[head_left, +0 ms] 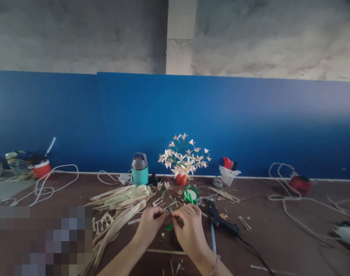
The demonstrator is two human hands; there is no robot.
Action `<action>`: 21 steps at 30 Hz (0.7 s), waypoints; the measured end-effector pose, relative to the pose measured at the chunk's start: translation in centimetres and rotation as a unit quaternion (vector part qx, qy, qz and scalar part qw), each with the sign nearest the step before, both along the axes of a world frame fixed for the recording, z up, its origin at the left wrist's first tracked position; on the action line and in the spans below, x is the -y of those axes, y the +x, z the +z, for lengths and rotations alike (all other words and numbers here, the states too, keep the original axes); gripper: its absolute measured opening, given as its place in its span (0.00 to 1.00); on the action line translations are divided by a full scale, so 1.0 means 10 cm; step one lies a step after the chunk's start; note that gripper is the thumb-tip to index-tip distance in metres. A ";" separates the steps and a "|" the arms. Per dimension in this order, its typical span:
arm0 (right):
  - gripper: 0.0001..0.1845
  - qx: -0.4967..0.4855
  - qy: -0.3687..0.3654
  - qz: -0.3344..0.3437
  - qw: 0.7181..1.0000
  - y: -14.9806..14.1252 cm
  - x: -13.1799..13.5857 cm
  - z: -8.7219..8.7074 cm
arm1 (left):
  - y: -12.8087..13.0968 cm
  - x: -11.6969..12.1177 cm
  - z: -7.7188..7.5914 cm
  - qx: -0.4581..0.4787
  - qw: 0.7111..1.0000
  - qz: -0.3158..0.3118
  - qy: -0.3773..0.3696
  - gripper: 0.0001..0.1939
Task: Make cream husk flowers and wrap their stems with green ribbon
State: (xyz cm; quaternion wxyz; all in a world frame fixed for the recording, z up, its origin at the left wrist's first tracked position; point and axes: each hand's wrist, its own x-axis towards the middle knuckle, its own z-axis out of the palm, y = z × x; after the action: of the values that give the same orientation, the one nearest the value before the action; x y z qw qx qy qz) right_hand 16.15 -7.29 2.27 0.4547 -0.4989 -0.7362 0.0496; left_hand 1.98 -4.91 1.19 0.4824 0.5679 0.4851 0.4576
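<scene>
My left hand (152, 223) and my right hand (190, 227) meet fingertip to fingertip above the table, both in a pinch. What the left fingers hold is too small to make out. Green tape (169, 227) shows just below the fingertips, and more green peeks between my right fingers. Behind the right hand lies a green tape roll (195, 190) with a white core. Beyond it, a bunch of pale handmade flowers (186, 159) on green stems stands in a red pot (181, 179). Two loose pale flowers (163, 186) lie nearer.
Dried husks (117, 205) spread left of my hands. A black glue gun (221, 219) with its cord lies to the right. A teal flask (139, 174), a white cup of tools (228, 176) and a grey tape roll (218, 183) stand along the blue partition (129, 115).
</scene>
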 end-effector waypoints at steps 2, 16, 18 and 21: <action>0.09 0.014 0.022 -0.008 1.000 -0.02 0.03 0.03 | 0.02 0.00 -0.04 0.016 1.000 0.010 -0.025 0.16; 0.07 -0.462 -0.446 0.249 0.725 0.06 -0.11 -0.03 | -0.09 0.06 0.07 0.122 0.987 -0.100 0.015 0.11; 0.06 -0.492 -0.479 0.284 0.670 0.09 -0.10 -0.02 | -0.09 0.06 0.08 0.148 0.980 -0.129 -0.018 0.12; 0.06 -0.510 -0.516 0.303 0.618 0.11 -0.07 -0.03 | -0.09 0.07 0.09 0.153 0.977 -0.148 -0.003 0.12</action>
State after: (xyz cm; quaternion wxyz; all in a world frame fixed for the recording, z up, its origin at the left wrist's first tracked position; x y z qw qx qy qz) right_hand 17.22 -6.58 1.99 0.3838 -0.2942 -0.3489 0.8028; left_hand 1.06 -5.57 2.11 0.6154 0.5552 0.3174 0.4608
